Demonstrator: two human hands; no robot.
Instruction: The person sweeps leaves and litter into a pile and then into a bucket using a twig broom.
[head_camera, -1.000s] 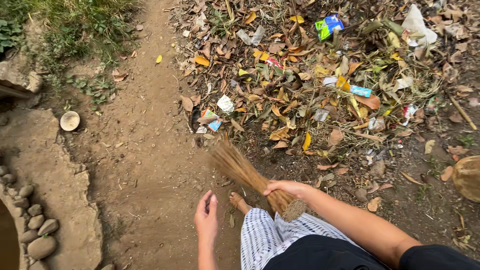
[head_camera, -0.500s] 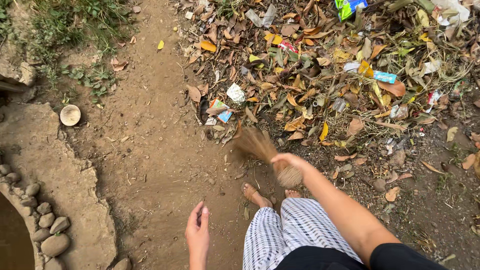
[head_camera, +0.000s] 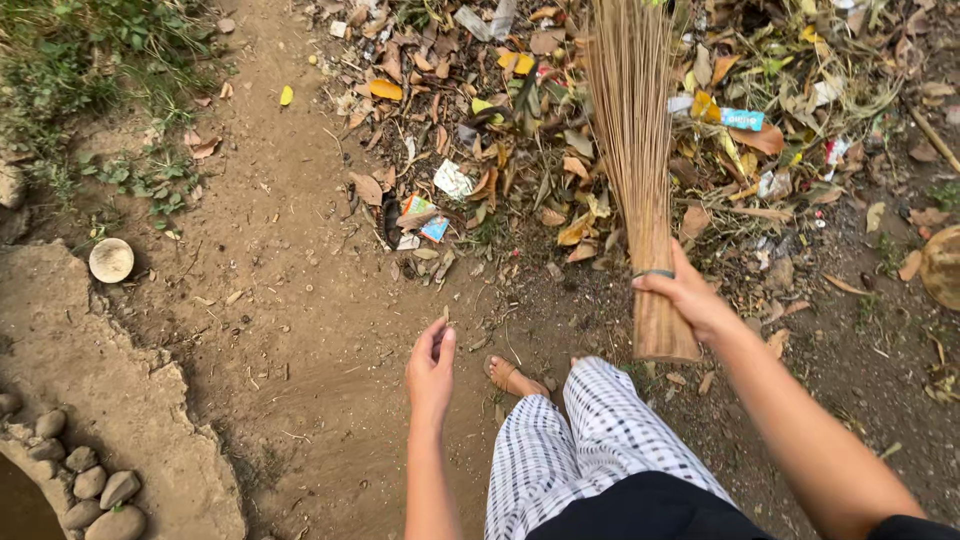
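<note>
My right hand (head_camera: 689, 297) grips a bundle broom (head_camera: 637, 150) of thin brown sticks near its bound end, and the bristles fan up and away over a heap of dry leaves and litter (head_camera: 560, 130). My left hand (head_camera: 431, 368) hangs free over the bare dirt path (head_camera: 290, 300), fingers loosely together and holding nothing. Below are my legs in checked white trousers (head_camera: 585, 450) and a sandalled foot (head_camera: 510, 377).
Scraps of coloured wrapper (head_camera: 425, 222) lie at the heap's near edge. A round pale lid (head_camera: 111, 260) sits left on the dirt. A cracked concrete slab (head_camera: 110, 400) edged with stones (head_camera: 90, 490) fills the lower left. Grass (head_camera: 70, 70) grows at top left.
The broom has swung from low on the ground at my feet up and forward over the leaf pile. My left hand has risen and moved slightly right.
</note>
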